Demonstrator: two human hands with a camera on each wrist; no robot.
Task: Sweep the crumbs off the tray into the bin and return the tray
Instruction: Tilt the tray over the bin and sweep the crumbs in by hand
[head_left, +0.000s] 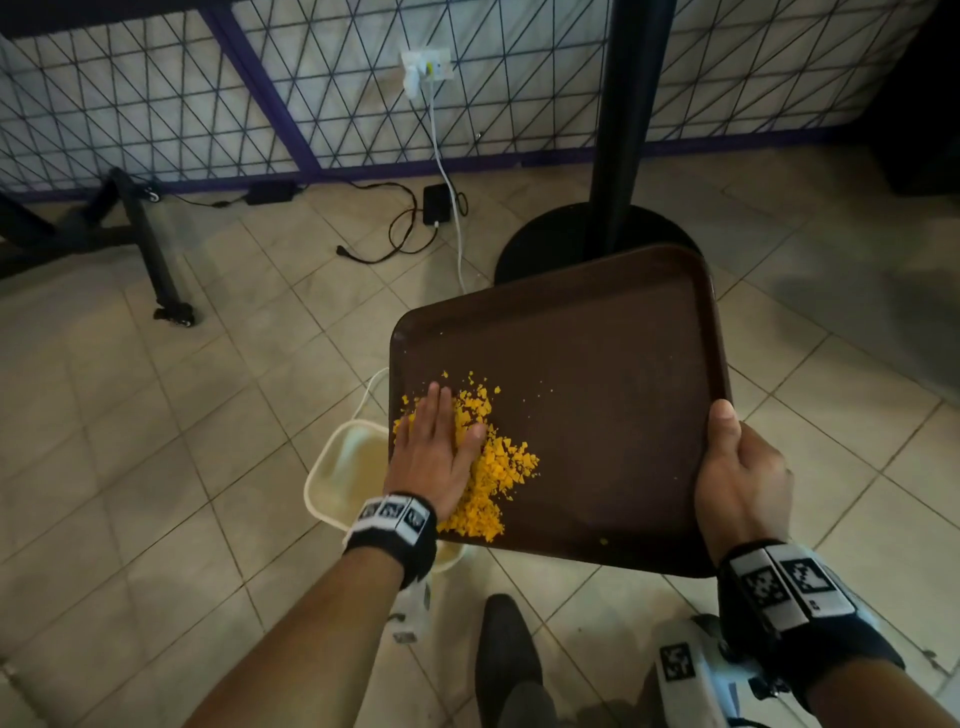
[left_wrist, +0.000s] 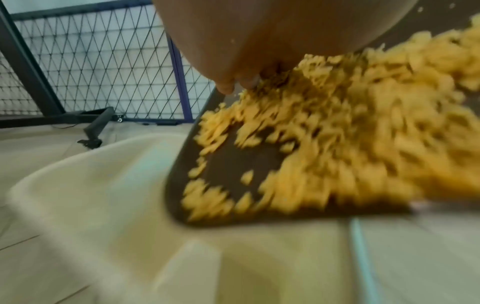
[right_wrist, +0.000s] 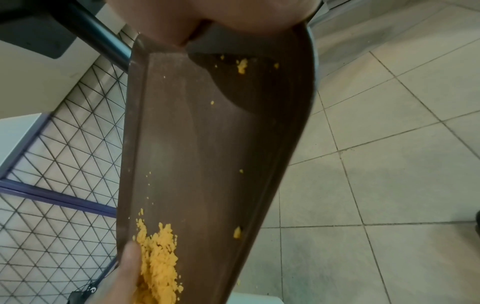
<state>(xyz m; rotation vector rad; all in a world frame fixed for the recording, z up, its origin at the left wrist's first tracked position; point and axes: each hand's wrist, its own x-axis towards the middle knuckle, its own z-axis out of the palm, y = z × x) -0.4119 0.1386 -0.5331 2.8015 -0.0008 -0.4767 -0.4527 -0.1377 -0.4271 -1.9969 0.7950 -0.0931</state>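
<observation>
The dark brown rectangular plastic tray (head_left: 597, 395) is held in the air above the beige tiled floor (head_left: 156, 441), and all places here are given relative to this tray. The right hand (head_left: 740, 480) has its grip closed on the tray's right edge, with the thumb on top of the rim. The left hand (head_left: 439, 452) lies flat with straight fingers, grasping nothing, on the tray's left part, and it presses on the heap of orange-yellow crumbs (head_left: 493, 467) there. This heap reaches the left rim of the tray. A few single crumbs lie scattered toward the tray's right side. The cream plastic bin (head_left: 337, 467) stands on the floor directly under the tray's left edge. Behind the tray, a black pole with a round base (head_left: 618, 130) stands on the floor.
</observation>
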